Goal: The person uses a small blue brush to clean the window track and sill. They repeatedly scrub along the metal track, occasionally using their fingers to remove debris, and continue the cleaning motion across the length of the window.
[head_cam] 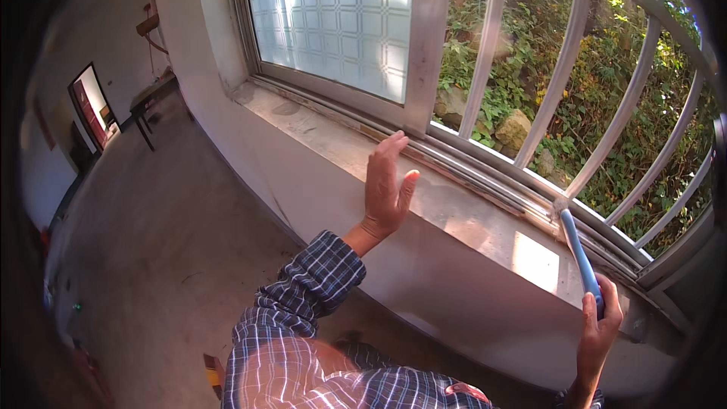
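My right hand point(599, 324) grips the lower end of a blue-handled brush point(580, 258). The brush's pale head point(560, 210) touches the metal window track point(500, 196) near the foot of a bar. Over the sill, my left hand point(389, 187) is raised with its thumb apart from the fingers and nothing in it. Its fingertips are close to the lower corner of the sliding window's metal frame point(423, 57); whether they touch it I cannot tell. Below the track runs a stained windowsill point(335, 142) with a bright patch of sunlight.
Patterned frosted glass point(329, 28) fills the sliding sash at left. Metal bars point(559, 74) cross the window opening, with plants and rocks outside. A white wall point(318, 199) drops from the sill to the concrete floor point(170, 250). Far left are a table point(152, 91) and a doorway point(93, 105).
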The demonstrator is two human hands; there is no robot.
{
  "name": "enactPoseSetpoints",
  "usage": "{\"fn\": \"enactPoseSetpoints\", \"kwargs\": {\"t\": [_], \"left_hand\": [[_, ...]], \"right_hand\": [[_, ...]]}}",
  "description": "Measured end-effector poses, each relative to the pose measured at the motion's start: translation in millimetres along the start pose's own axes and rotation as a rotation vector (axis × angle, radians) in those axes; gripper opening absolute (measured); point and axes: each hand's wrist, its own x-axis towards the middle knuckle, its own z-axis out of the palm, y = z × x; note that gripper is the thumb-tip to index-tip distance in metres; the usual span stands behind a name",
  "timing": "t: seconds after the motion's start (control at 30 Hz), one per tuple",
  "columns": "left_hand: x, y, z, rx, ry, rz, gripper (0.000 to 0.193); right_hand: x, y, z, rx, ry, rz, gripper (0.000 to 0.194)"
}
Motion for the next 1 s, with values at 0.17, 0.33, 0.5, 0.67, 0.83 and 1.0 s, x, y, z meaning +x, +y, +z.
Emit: {"fn": "enactPoseSetpoints", "kwargs": {"t": [0.17, 0.33, 0.5, 0.67, 0.83, 1.0], "left_hand": [[-11.2, -24.8, -30.6, -0.288, -0.01, 0.034, 0.056], [2.0, -86.3, -79.7, -0.192, -0.013, -0.049, 0.049], [34.3, -119.3, -106.6, -0.124, 0.025, -0.032, 0.041], [28.5, -125.2, -82.5, -0.236, -0.005, -0.107, 0.038], [28.7, -133.2, -83.9, 0.035, -0.02, 0.032, 0.041], [28.8, -138.0, -81.4, -0.061, -0.039, -0.037, 0.046]], "right_hand": [[-0.4, -70.5, 96.8, -0.146, -0.073, -0.244, 0.032], [2.1, -158.2, 206.8, -0.33, -0.122, -0.645, 0.06], [-18.4, -148.6, 169.3, -0.263, -0.073, -0.234, 0.045], [-85.1, -86.3, 11.2, -1.165, 0.217, 0.642, 0.03], [-47.1, -128.1, 89.5, -0.415, 0.355, 0.324, 0.029], [1.7, -169.4, 202.1, -0.051, -0.139, -0.271, 0.021]]}}
